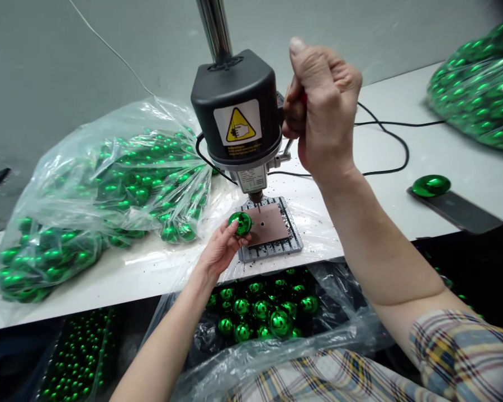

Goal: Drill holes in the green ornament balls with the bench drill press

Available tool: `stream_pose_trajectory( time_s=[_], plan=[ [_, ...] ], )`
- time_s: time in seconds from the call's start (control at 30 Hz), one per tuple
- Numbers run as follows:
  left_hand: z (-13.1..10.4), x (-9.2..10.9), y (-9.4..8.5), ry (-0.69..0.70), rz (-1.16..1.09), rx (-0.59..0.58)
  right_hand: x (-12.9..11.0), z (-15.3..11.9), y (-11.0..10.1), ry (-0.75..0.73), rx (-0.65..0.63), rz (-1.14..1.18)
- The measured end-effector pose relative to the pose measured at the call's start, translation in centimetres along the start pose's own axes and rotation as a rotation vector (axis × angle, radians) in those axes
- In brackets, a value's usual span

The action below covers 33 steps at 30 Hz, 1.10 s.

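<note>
My left hand (224, 245) pinches a shiny green bauble (242, 224) beside the drill bit, over the left part of a brownish plate (270, 224) with a dark hole. That plate rests on the slotted base (294, 234) of a small black drill press (237, 89). Level with the motor housing, my right hand (329, 97) is closed around the press's lever handle; a bit of red shows between the fingers, the rest of the handle is covered. The bit (259, 207) points down just right of the bauble.
Clear plastic bags of green baubles lie on the white table at left (121, 173) and right (482, 95). An open bag of baubles (280, 322) sits below the table edge. A green disc-like piece (431, 186) lies on a phone (465, 212). Black cable (385, 124) trails behind; dark shavings are scattered around.
</note>
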<state>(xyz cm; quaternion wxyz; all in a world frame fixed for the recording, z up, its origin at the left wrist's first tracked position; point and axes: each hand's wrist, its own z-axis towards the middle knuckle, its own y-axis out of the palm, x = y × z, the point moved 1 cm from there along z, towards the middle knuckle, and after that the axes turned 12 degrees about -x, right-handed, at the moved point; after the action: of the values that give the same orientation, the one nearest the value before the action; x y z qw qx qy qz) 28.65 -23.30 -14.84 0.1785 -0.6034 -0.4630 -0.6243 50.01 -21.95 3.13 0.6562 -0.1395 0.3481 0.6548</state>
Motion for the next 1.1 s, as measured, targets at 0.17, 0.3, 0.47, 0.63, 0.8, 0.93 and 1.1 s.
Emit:
stream_pose_trajectory(
  time_s=[0.17,0.3,0.47,0.63,0.8,0.93,1.1],
  plan=[
    [1.5,-1.0,-0.1,0.102,0.175,0.150,0.1,-0.1,0.0,0.016,0.006,-0.045],
    [3.0,-1.8,-0.2,0.161,0.351,0.173,0.2,0.0,0.0,0.006,0.004,-0.014],
    [4.0,-2.2,0.1,0.186,0.510,0.144,0.0,0.1,0.1,0.051,0.010,-0.067],
    [4.1,-2.6,0.9,0.258,0.801,0.115,0.1,-0.1,0.1,0.029,0.017,-0.070],
    [4.3,-3.5,1.3,0.365,0.932,0.145,0.2,-0.1,0.1,-0.006,0.002,0.020],
    [4.4,-4.0,1.3,0.374,0.914,0.150,0.1,-0.1,0.0,-0.024,-0.025,0.095],
    [4.2,-4.0,1.4,0.368,0.872,0.142,0.1,-1.4,-0.3,-0.109,-0.034,0.067]
  ],
)
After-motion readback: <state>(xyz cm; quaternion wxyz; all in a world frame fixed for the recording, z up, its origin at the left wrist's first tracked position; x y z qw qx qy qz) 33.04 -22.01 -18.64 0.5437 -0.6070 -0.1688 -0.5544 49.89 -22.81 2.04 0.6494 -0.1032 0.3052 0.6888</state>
